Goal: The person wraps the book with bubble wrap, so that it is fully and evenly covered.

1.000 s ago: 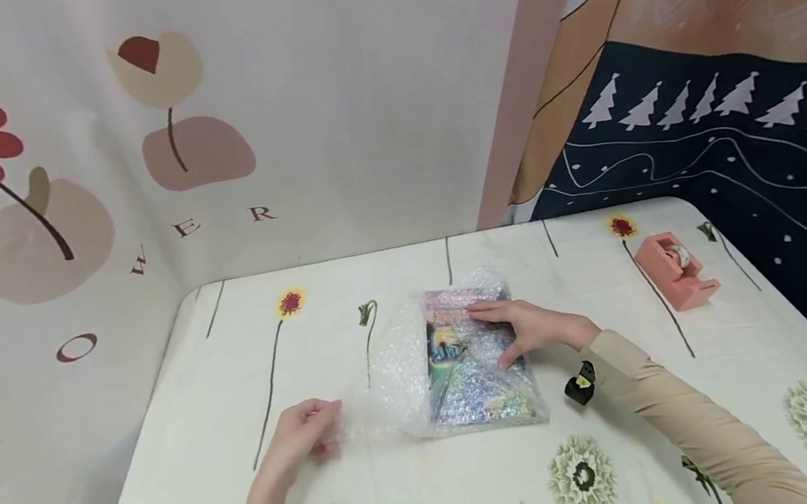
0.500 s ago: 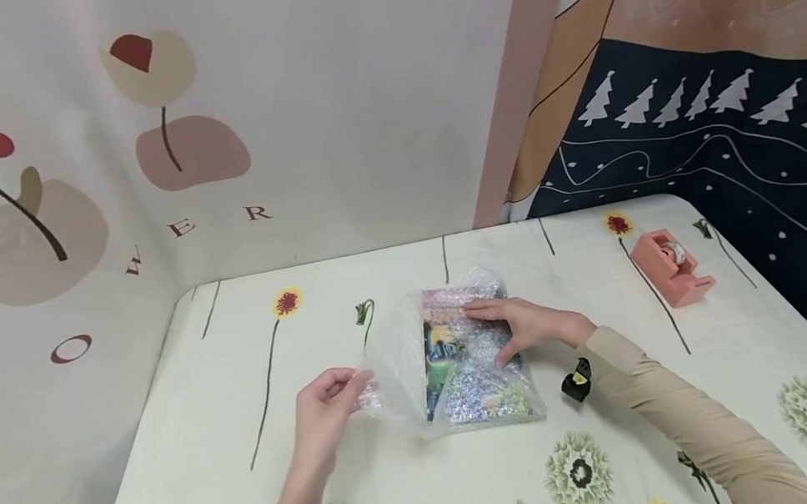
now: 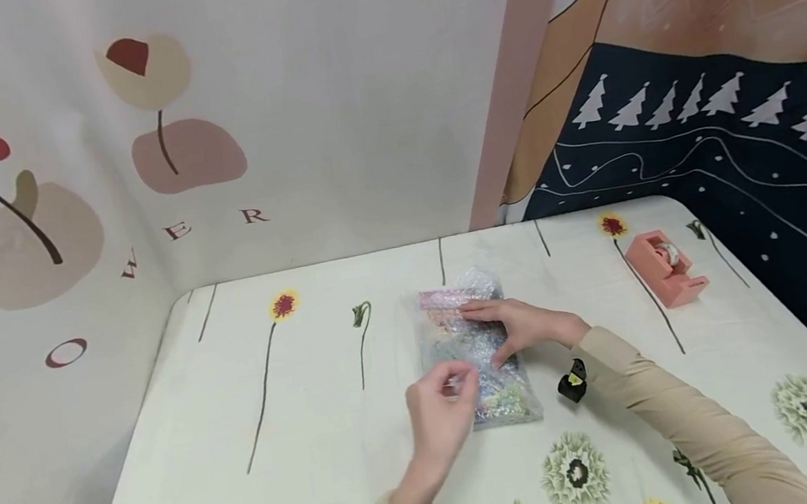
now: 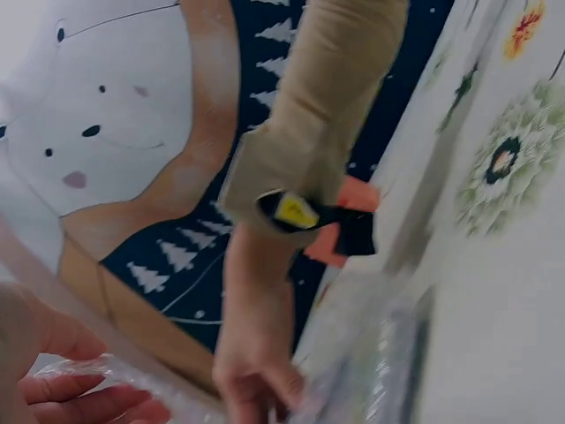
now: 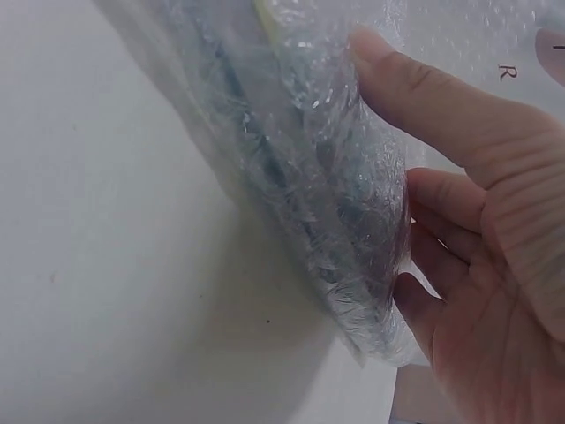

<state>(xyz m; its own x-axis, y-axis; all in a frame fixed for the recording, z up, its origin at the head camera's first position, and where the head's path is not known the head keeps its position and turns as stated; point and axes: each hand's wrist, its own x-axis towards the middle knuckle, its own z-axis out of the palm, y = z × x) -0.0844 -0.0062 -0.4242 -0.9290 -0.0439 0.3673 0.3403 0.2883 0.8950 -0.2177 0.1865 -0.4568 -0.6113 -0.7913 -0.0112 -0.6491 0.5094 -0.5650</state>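
A flat, colourful item like a book (image 3: 508, 401) lies on the table under clear bubble wrap (image 3: 481, 280). My left hand (image 3: 440, 415) is over its lower left part, pinching the edge of the wrap. In the left wrist view, a strip of wrap (image 4: 115, 369) runs between the thumb and fingers of that hand (image 4: 53, 362). My right hand (image 3: 522, 326) rests on the upper right of the wrapped item with its fingers extended. The right wrist view has its fingers and thumb (image 5: 415, 79) against the wrap's surface.
A pink tape dispenser (image 3: 666, 270) with a roll in it stands at the right rear of the table. The flower-print tablecloth (image 3: 327, 429) stretches around the item. Printed cloth walls (image 3: 357, 123) rise behind and at both sides.
My left hand has moved right and carried the loose flap of bubble wrap from the left over onto the item. The right hand stays in place on it.
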